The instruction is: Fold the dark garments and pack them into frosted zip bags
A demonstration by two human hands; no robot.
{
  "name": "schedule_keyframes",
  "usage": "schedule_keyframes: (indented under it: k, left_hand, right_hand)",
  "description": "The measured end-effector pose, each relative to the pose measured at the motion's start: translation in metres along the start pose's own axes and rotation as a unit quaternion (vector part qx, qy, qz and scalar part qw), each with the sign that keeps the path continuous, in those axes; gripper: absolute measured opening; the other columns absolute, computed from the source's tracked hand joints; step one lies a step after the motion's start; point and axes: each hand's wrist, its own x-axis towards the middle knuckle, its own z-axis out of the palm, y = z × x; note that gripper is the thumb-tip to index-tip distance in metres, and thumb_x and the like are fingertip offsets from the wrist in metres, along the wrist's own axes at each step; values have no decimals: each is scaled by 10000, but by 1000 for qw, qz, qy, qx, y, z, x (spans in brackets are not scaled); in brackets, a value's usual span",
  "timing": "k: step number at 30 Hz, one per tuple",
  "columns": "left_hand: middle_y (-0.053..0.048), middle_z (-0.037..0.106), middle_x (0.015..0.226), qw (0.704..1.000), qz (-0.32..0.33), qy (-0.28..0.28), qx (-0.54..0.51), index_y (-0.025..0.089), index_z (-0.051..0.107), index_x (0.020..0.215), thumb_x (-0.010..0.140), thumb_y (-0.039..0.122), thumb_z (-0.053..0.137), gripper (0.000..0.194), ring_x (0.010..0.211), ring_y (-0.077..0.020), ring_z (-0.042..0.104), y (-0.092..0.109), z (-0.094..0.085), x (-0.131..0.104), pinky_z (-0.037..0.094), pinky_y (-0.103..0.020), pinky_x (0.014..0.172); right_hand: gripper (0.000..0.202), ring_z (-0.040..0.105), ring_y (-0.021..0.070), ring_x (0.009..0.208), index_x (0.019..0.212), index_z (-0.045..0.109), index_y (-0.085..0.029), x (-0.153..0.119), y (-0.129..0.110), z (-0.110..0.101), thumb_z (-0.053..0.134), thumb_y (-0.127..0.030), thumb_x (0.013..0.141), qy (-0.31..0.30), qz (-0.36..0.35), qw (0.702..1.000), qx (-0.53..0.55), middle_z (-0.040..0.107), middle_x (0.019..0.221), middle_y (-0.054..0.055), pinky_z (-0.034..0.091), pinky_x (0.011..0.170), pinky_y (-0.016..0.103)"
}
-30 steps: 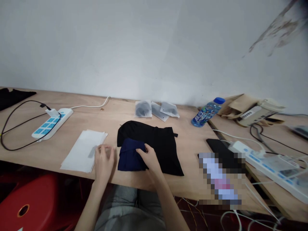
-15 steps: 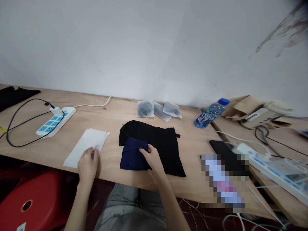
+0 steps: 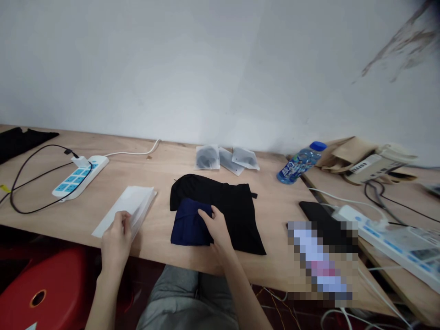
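My left hand (image 3: 117, 236) is closed in a pinch on the edge of the top frosted plastic bag (image 3: 132, 199) of a small stack near the table's front edge. The bag's right side is raised a little from those beneath. My right hand (image 3: 218, 224) grips the right side of a folded navy cloth (image 3: 189, 224), thumb on top and the other fingers partly hidden. Under the navy cloth lies a larger black cloth (image 3: 237, 211), spread flat with a small tab at its right edge.
Several filled frosted packets (image 3: 207, 158) lie by the wall. A power strip (image 3: 80, 176) with a black cable stands left; another strip (image 3: 388, 245) is right. A blue-capped bottle (image 3: 300, 162) leans near the table seam. A blurred-out device (image 3: 319, 261) sits front right, a red stool (image 3: 48, 288) below left.
My left hand has moved slightly left and back toward me, lifting the right edge of the top bag. My right hand stays on the navy cloth.
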Motion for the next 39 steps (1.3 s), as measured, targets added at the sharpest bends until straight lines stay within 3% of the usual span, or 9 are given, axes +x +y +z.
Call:
schedule_keyframes:
  k: [4, 8, 14, 19, 24, 30, 34, 39]
  left_hand:
    - [-55, 719, 981, 993, 84, 74, -40, 222, 658, 1030, 929, 248, 455, 229, 865, -225, 666, 23, -14, 2, 464, -322, 770]
    - [-74, 688, 1132, 974, 188, 76, -96, 208, 637, 1161, 926, 212, 444, 304, 1065, -238, 620, 60, -10, 11, 439, -381, 959]
    - [-103, 590, 1327, 948, 307, -25, -77, 189, 504, 1357, 867, 99, 442, 502, 1194, -272, 528, 116, 31, 23, 403, -436, 1015]
    - [-103, 545, 1378, 919, 373, -68, -105, 151, 419, 1418, 822, 25, 418, 609, 1205, -280, 496, 142, 64, 17, 384, -449, 1035]
    - [-109, 531, 1382, 902, 394, -82, -154, 181, 395, 1434, 832, 34, 418, 620, 1223, -269, 493, 158, 72, 2, 395, -442, 1020]
    - [-127, 521, 1366, 886, 375, -133, -237, 214, 393, 1428, 886, 108, 422, 552, 1226, -277, 490, 163, 75, -15, 409, -477, 1011]
    - [-131, 472, 1398, 864, 340, -167, -332, 229, 373, 1433, 865, 98, 450, 587, 1290, -264, 444, 158, 79, -15, 394, -492, 1061]
    - [-106, 445, 1430, 850, 340, -211, -344, 255, 355, 1451, 828, 10, 399, 671, 1340, -226, 408, 149, 83, -12, 363, -474, 1114]
  right_hand:
    - [229, 673, 246, 904, 844, 640, -209, 1, -6, -10, 680, -417, 756, -27, -24, 999, -3, 724, 879, 59, 545, 781, 346]
    - [232, 675, 250, 921, 881, 650, -216, -5, -19, -27, 693, -409, 759, -53, -19, 998, 26, 728, 909, 55, 544, 811, 358]
    - [252, 663, 234, 949, 921, 672, -214, -21, -41, -60, 731, -384, 745, -98, -8, 994, 46, 724, 920, 27, 526, 840, 338]
    - [270, 666, 237, 961, 927, 685, -214, -28, -46, -92, 754, -381, 727, -114, 37, 989, 83, 732, 996, 43, 530, 827, 340]
    - [308, 663, 254, 1019, 976, 697, -224, -30, -37, -106, 761, -384, 721, -79, 60, 987, 126, 741, 1025, 48, 521, 896, 376]
    - [360, 624, 275, 1138, 1061, 683, -233, -28, -31, -86, 740, -385, 740, -42, 43, 980, 192, 716, 1144, 66, 486, 984, 412]
    - [360, 640, 276, 1102, 1062, 682, -214, -21, -18, -80, 710, -408, 760, -37, 29, 992, 113, 727, 1106, 72, 501, 957, 422]
    - [290, 667, 264, 991, 983, 704, -184, -15, -6, -84, 657, -399, 794, -25, -27, 999, -26, 742, 991, 69, 520, 861, 382]
